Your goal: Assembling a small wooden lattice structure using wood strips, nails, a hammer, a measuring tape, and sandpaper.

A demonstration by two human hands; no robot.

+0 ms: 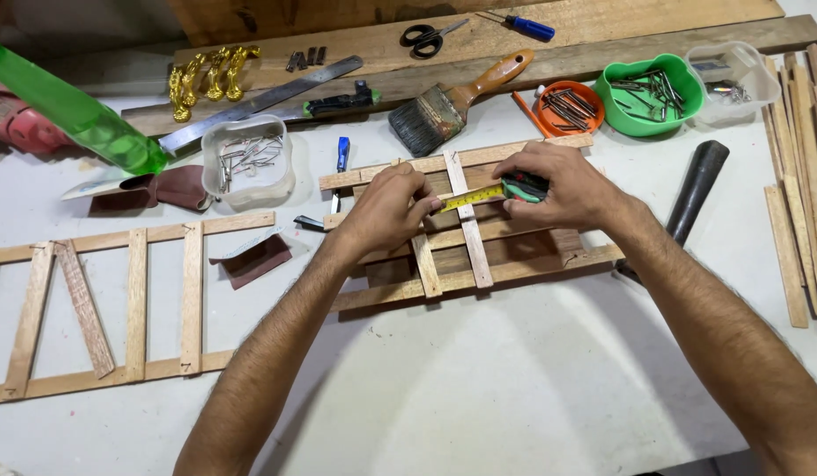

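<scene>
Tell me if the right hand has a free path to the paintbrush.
Probably yes. The right hand holds a tape measure on the wooden frame, and the paintbrush lies just beyond it with nothing between; the hand is occupied, though.

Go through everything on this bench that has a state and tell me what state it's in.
tape measure: tape pulled out across the wooden frame
left hand: pinching the tape end
right hand: closed on the case
scissors: closed
orange dish: holds nails
green bowl: holds nails
clear tub: holds metal bits
paintbrush: lying flat
</scene>
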